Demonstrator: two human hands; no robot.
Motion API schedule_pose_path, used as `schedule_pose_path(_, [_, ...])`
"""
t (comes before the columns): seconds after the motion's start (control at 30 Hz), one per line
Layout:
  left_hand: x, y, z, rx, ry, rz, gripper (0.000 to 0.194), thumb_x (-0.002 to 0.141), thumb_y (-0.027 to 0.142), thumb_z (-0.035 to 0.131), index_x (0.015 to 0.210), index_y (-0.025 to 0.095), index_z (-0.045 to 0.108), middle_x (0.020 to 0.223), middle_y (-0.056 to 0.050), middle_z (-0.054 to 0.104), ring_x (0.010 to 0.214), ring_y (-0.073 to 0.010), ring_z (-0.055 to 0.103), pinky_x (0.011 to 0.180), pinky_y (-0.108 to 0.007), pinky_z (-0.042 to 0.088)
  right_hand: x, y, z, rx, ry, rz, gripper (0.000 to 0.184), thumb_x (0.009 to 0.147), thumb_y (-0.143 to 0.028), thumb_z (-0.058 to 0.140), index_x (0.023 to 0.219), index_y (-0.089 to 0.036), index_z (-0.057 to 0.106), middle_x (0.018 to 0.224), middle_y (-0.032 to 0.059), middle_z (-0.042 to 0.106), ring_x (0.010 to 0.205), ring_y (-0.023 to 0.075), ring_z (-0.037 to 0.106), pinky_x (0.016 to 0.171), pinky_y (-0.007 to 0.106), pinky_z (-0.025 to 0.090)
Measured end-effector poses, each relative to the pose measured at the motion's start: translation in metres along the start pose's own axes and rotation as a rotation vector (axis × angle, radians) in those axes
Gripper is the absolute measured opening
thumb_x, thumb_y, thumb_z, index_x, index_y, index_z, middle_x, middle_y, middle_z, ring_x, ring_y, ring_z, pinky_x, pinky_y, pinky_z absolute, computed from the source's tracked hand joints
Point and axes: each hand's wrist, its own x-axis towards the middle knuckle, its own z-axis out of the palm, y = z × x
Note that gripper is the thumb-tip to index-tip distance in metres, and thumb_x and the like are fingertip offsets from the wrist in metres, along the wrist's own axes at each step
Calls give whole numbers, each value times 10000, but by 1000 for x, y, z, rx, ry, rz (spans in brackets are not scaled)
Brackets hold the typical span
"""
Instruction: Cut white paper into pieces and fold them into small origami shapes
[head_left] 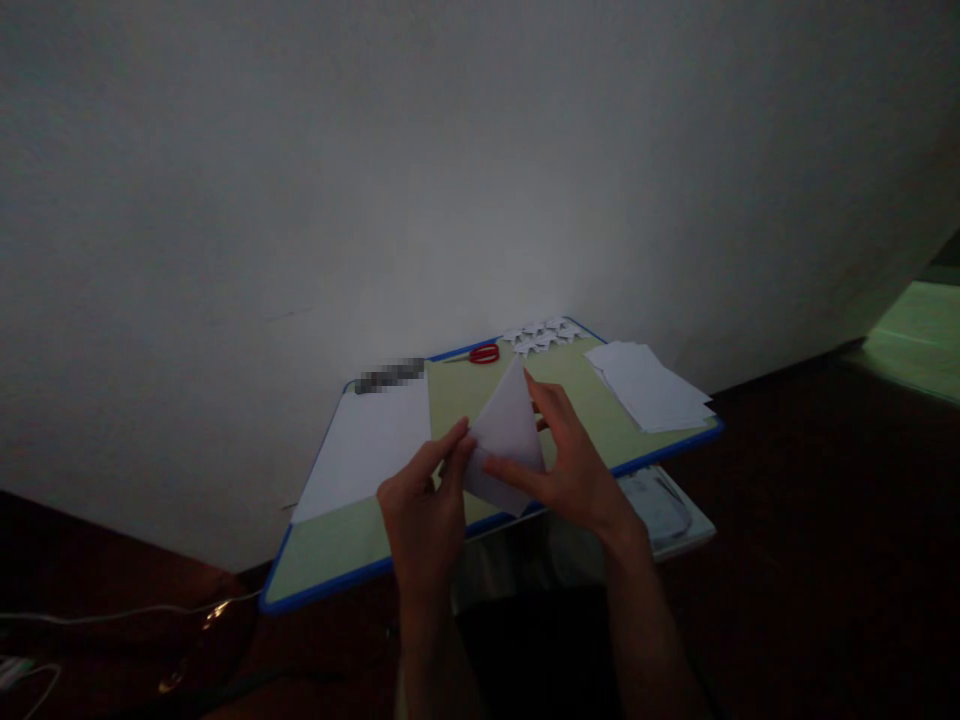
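Between my two hands is a folded sheet of white paper (506,435), held up above the table's near edge with a pointed corner toward the wall. My left hand (429,490) pinches its left edge between thumb and fingers. On the other side my right hand (566,460) grips the paper, with the thumb across its front face and the fingers behind the right edge. Part of those fingers is hidden by the paper.
The pale table (345,545) has a blue rim and stands against a wall. On it lie a large white sheet (367,440), red-handled scissors (484,354), several small folded paper pieces (541,335) and a stack of white paper (649,388). A flat white item (667,510) sits below the right edge.
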Motion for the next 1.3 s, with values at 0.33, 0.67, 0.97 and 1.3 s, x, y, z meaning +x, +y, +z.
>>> schedule_pose_path(0.33, [1,2,-2,-12,-25,-4,253,894,392,794,1117,283,844,941,-23,849,675,-177,740,588,-254,551,2,15,-5,100,93,-27,824,895,-416,788,1607,-347,381,1186,62,571,894,190,601,826,387,566])
schedule_pose_path(0.67, [3,-4,-2,-213,-8,-140,285,820,369,861,1067,227,847,948,-63,837,852,-206,773,782,-305,619,8,3,-9,428,280,180,218,924,-416,724,1029,-225,738,939,33,764,876,201,702,764,301,570])
schedule_pose_path(0.97, [7,6,-2,-382,-150,-276,278,800,382,864,986,178,830,936,-90,836,859,-240,786,761,-330,637,5,0,-10,430,68,106,418,1035,-564,535,1174,-248,771,1151,77,785,1012,226,724,864,357,573])
schedule_pose_path(1.3, [9,-7,-4,-555,-58,-187,320,950,452,701,1052,169,812,1018,-97,822,934,-227,762,843,-329,609,4,4,-14,376,42,147,143,885,-345,803,983,-241,793,954,12,789,902,195,730,790,306,559])
